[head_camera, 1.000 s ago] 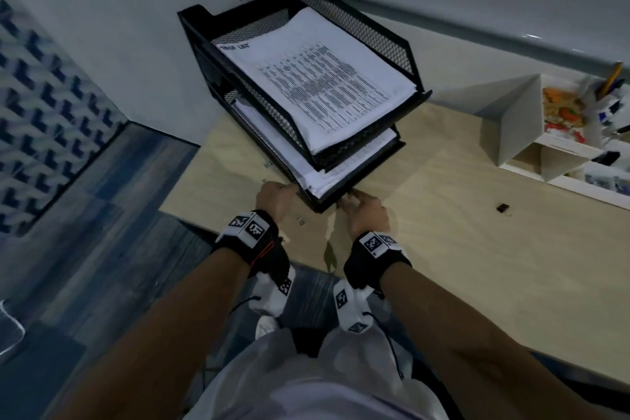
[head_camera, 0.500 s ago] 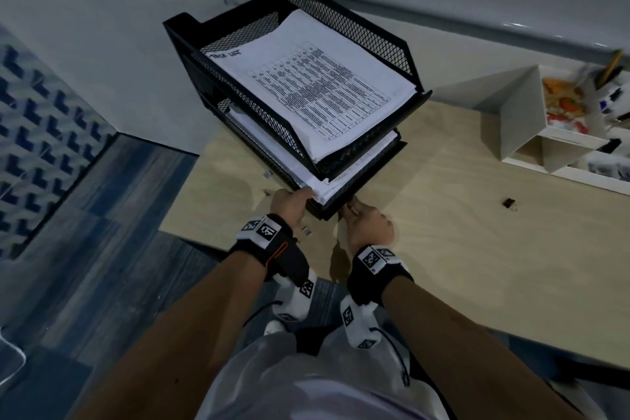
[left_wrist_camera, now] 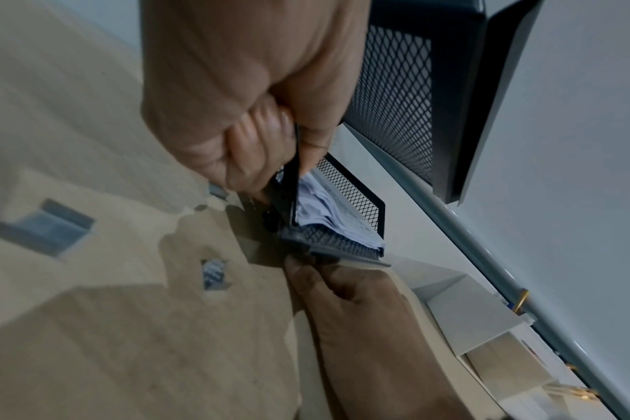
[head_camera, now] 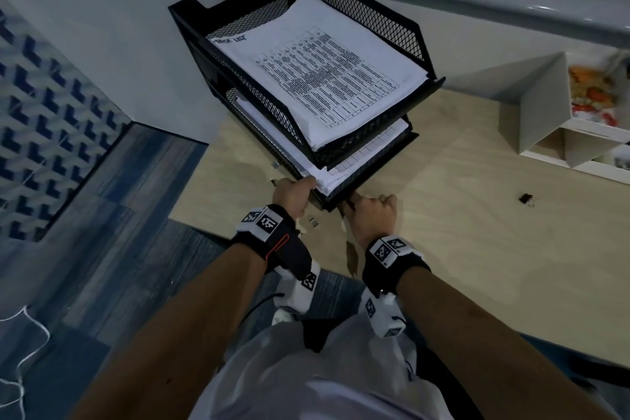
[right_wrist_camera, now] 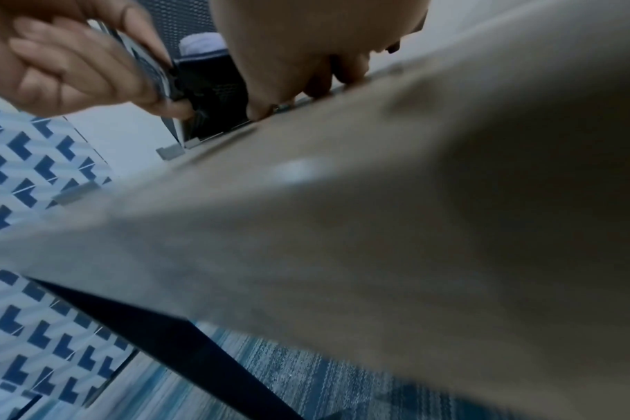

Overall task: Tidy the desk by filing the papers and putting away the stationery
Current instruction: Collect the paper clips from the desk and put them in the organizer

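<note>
A two-tier black mesh paper tray (head_camera: 392, 27) stands at the far left corner of the table (head_camera: 443, 266), close to the wall. The upper tier holds a stack of printed upper papers (head_camera: 324, 78). The lower papers (head_camera: 361, 157) lie in the lower tier (head_camera: 385, 165) and reach its front rim.

Left hand (head_camera: 295, 196): positioned at the near left corner of the lower tier. In the left wrist view, its thumb and fingers (left_wrist_camera: 256, 147) pinch the black rim of that tier, with the paper edges just beside them.

Right hand (head_camera: 373, 215): positioned at the front edge of the lower tier, knuckles up, fingers curled. In the right wrist view, its fingertips (right_wrist_camera: 259, 113) sit where the tier's base meets the table. Whether they clasp the rim or only press against it cannot be determined.

A black binder clip (head_camera: 526, 199) lies on the table, well apart to the right. A white organiser (head_camera: 542, 112) stands at the far right. A small metal piece (head_camera: 313, 222) lies on the table near the two hands.
</note>
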Demonstrator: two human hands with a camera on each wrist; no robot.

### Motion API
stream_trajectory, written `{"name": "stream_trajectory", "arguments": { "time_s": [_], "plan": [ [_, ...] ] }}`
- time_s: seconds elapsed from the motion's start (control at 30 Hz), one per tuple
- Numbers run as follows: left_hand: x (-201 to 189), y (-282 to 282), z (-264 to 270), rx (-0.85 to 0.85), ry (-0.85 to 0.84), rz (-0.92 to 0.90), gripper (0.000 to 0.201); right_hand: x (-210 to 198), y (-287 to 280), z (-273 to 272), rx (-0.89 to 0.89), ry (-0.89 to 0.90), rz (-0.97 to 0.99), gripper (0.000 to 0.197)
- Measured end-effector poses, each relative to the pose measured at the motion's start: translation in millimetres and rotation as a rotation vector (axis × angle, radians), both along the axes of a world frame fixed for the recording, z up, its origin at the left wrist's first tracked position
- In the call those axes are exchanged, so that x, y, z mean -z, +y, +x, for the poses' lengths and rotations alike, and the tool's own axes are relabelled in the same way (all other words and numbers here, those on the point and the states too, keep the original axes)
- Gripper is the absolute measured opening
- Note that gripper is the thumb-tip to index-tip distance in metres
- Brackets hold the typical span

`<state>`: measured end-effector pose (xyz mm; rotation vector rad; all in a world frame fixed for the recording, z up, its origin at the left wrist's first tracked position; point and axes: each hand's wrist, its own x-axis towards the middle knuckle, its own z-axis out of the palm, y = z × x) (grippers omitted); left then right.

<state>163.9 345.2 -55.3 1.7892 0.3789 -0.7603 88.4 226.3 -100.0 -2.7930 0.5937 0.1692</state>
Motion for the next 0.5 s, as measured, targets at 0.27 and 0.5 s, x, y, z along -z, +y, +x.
{"name": "stream_trajectory", "arguments": {
  "time_s": [0.27,0.5],
  "plan": [
    [6,-8,-1,0.019,0.007,0.013,0.045,12,-16,-24,-0.119,-0.111,0.287,0.028],
    [11,-3,-1,0.073,0.015,-0.014,0.045,-18,-19,-21,0.342,-0.219,0.934,0.012]
  ]
}}
